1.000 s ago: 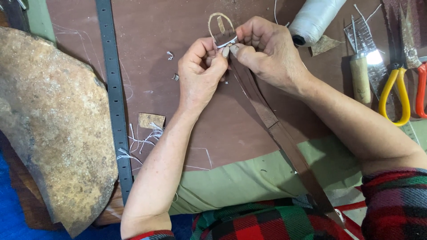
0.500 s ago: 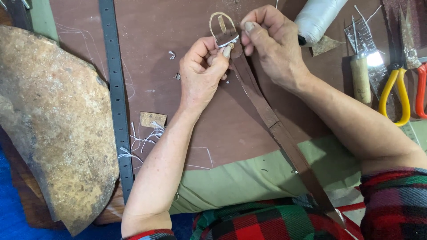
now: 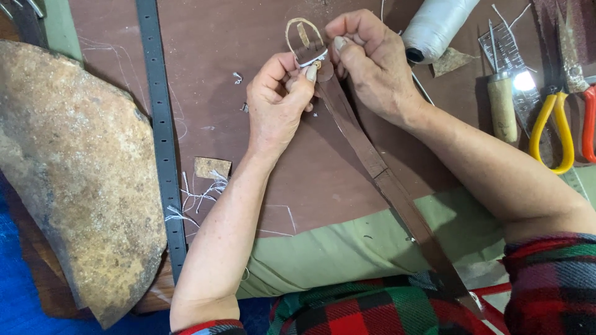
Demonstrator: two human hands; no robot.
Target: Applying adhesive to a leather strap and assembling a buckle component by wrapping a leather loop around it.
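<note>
The left hand [image 3: 279, 105] and the right hand [image 3: 366, 59] meet at the far centre of the bench [image 3: 211, 80], both closed on the far end of a brown leather strap [image 3: 372, 167]. The left thumb and forefinger pinch the strap end just below an oval metal buckle [image 3: 302, 37]; the right fingers curl tightly around the same end from the right side. The buckle projects beyond the fingertips toward the far edge. From the hands, the strap runs diagonally near and right, across a brown work mat [image 3: 310, 186] and a green cloth [image 3: 347, 248], down to the plaid clothing at the near edge.

Left of the left forearm lies a dark grey belt [image 3: 158, 124], straight, running from far to near. A large rough stone [image 3: 74, 174] sits further left, touching or just beside that belt. A small leather scrap [image 3: 212, 167] and loose white thread ends [image 3: 198, 195] lie between the belt and the left forearm.

Right of the right hand, a spool of white thread [image 3: 437, 25] lies near the knuckles. Further right are a wooden-handled tool [image 3: 501, 108], yellow-handled scissors [image 3: 552, 133] and a red handle [image 3: 588, 121] at the right edge. Bare mat lies between the grey belt and the hands; the right side is crowded.
</note>
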